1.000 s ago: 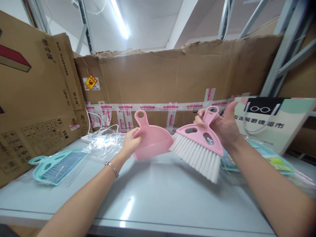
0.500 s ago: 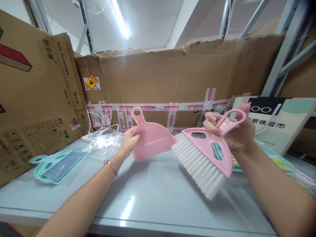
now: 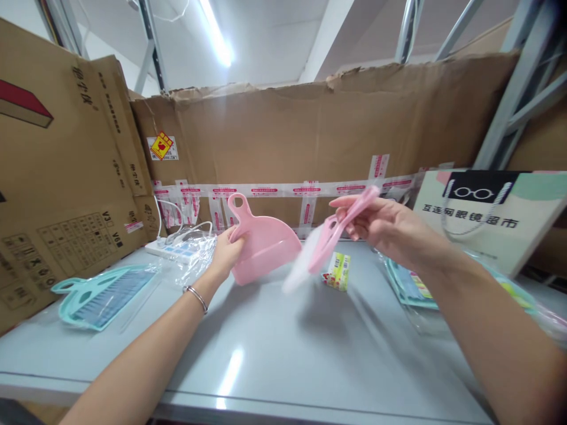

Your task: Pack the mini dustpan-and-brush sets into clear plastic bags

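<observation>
My left hand (image 3: 228, 251) is closed on the edge of a pink dustpan (image 3: 269, 245) near its handle, holding it tilted above the table. My right hand (image 3: 376, 221) grips a pink hand brush (image 3: 330, 239) by its handle; the brush is seen nearly edge-on. Its white bristles, smeared by motion, point down and left towards the dustpan, apart from it. Behind the brush lies a small green and yellow printed packet or card (image 3: 338, 271) on the table.
A turquoise dustpan and brush set (image 3: 104, 298) lies at the left, another turquoise set (image 3: 398, 283) at the right. Clear plastic wrap (image 3: 199, 260) lies by a white power strip (image 3: 170, 251). Cardboard boxes (image 3: 266, 136) wall the back and left; a printed bag (image 3: 487, 218) stands right.
The brush has moved left and turned from broad side to nearly edge-on, uncovering the green and yellow printed item. The dustpan has shifted slightly left.
</observation>
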{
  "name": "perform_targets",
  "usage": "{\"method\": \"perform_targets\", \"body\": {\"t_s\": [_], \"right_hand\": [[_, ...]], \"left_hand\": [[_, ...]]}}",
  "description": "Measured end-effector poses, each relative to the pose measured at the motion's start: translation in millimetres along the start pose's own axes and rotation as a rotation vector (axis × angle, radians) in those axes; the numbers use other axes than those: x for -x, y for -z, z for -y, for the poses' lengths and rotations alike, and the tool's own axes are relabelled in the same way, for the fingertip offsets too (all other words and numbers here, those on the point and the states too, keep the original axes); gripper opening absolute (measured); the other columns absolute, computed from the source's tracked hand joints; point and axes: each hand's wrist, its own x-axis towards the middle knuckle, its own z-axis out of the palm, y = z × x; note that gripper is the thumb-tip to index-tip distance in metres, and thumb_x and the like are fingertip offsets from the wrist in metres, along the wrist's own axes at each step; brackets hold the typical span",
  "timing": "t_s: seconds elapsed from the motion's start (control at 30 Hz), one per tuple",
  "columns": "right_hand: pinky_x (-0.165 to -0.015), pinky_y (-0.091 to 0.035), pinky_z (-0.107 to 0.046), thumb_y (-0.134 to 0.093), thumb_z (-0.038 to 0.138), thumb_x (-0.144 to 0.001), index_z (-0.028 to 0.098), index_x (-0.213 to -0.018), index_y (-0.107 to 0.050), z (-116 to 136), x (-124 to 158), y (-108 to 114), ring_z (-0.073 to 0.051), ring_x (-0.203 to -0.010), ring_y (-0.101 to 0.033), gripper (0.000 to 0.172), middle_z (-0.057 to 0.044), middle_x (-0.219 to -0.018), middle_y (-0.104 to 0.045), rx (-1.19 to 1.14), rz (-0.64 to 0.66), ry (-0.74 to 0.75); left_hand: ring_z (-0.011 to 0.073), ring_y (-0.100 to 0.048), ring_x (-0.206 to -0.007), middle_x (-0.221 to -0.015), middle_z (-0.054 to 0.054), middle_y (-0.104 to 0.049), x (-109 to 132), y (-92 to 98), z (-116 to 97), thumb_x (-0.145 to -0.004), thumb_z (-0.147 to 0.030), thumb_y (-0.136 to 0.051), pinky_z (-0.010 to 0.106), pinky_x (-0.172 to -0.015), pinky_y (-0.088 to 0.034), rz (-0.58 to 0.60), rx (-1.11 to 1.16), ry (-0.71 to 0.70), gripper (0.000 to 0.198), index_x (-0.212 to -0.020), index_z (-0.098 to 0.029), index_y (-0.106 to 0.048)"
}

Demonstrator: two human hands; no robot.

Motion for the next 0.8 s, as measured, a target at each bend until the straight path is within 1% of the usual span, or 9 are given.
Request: {"method": "perform_targets", "body": {"t_s": [0.17,0.3,0.37,0.43,0.53,0.6,0.67,0.73,0.8], "right_hand": [[-0.067,-0.052,-0.035,-0.067,0.037,-0.074,0.031,-0.106,-0.053,5,7,-11,-0.019,-0.079,-0.063,0.035,-0.002,-0.085,-0.066,0.117,-0.100,0.090],[-0.074,-0.053,-0.039,-0.064,0.039,-0.077,0.030,-0.102,-0.052,8,10,-1,-0.023,-0.094,-0.063,0.029,-0.004,-0.099,-0.067,0.088,-0.092,0.146],[-0.073,-0.053,-0.040,-0.063,0.043,-0.078,0.029,-0.100,-0.057,12,12,8,-0.024,-0.093,-0.064,0.027,-0.004,-0.100,-0.068,0.052,-0.105,0.152],[-0.065,-0.054,-0.037,-0.062,0.047,-0.076,0.030,-0.098,-0.061,15,13,13,-0.022,-0.082,-0.066,0.028,-0.004,-0.093,-0.069,0.030,-0.128,0.125],[-0.059,-0.053,-0.032,-0.066,0.046,-0.073,0.026,-0.091,-0.066,12,10,2,-0.019,-0.070,-0.066,0.027,-0.003,-0.080,-0.070,0.067,-0.130,0.032],[-0.064,-0.053,-0.033,-0.070,0.042,-0.069,0.023,-0.085,-0.066,4,5,-16,-0.018,-0.072,-0.065,0.026,-0.004,-0.078,-0.070,0.068,-0.100,-0.028],[-0.068,-0.053,-0.034,-0.071,0.042,-0.066,0.020,-0.082,-0.065,-6,-1,-36,-0.019,-0.075,-0.065,0.027,-0.004,-0.079,-0.069,0.032,-0.079,-0.059],[-0.069,-0.052,-0.033,-0.071,0.042,-0.065,0.018,-0.081,-0.064,-14,-4,-51,-0.018,-0.076,-0.064,0.029,-0.005,-0.081,-0.069,0.022,-0.097,-0.064],[-0.070,-0.051,-0.032,-0.068,0.041,-0.067,0.018,-0.082,-0.064,-20,-6,-59,-0.017,-0.076,-0.063,0.028,-0.005,-0.083,-0.069,0.048,-0.120,-0.061]], "left_hand": [[0.0109,-0.045,-0.058,-0.062,-0.003,-0.052,1,-1.1,1,-0.063,-0.035,-0.062,0.022,-0.054,-0.033,0.005,-0.038,-0.027,0.021,-0.069,-0.016,-0.058],[0.0107,-0.044,-0.057,-0.062,-0.003,-0.052,-2,1.3,6,-0.063,-0.030,-0.059,0.021,-0.053,-0.033,-0.032,-0.064,-0.020,0.015,-0.069,-0.016,-0.057],[0.0107,-0.045,-0.058,-0.063,-0.003,-0.052,-4,3.5,7,-0.063,-0.027,-0.058,0.021,-0.053,-0.033,-0.063,-0.064,-0.006,0.013,-0.068,-0.015,-0.057],[0.0114,-0.047,-0.059,-0.065,-0.002,-0.054,-5,4.6,7,-0.063,-0.024,-0.056,0.021,-0.053,-0.035,-0.057,-0.033,0.022,0.012,-0.071,-0.015,-0.058],[0.0148,-0.056,-0.071,-0.083,0.002,-0.063,-1,0.0,5,-0.065,-0.023,-0.058,0.023,-0.060,-0.042,0.054,0.071,0.071,0.022,-0.086,-0.018,-0.061],[0.0173,-0.060,-0.084,-0.102,0.004,-0.065,6,-7.9,3,-0.066,-0.022,-0.060,0.025,-0.068,-0.046,0.152,0.131,0.076,0.031,-0.097,-0.022,-0.062],[0.0194,-0.060,-0.094,-0.114,0.005,-0.063,14,-17.4,1,-0.067,-0.021,-0.062,0.028,-0.076,-0.047,0.269,0.202,0.077,0.039,-0.106,-0.024,-0.061],[0.0215,-0.061,-0.097,-0.117,0.006,-0.062,23,-25.3,-2,-0.067,-0.021,-0.064,0.031,-0.079,-0.048,0.388,0.286,0.105,0.048,-0.114,-0.026,-0.058],[0.0228,-0.062,-0.095,-0.116,0.007,-0.063,29,-29.6,-4,-0.068,-0.024,-0.065,0.033,-0.080,-0.048,0.471,0.335,0.145,0.053,-0.120,-0.026,-0.055]]}}
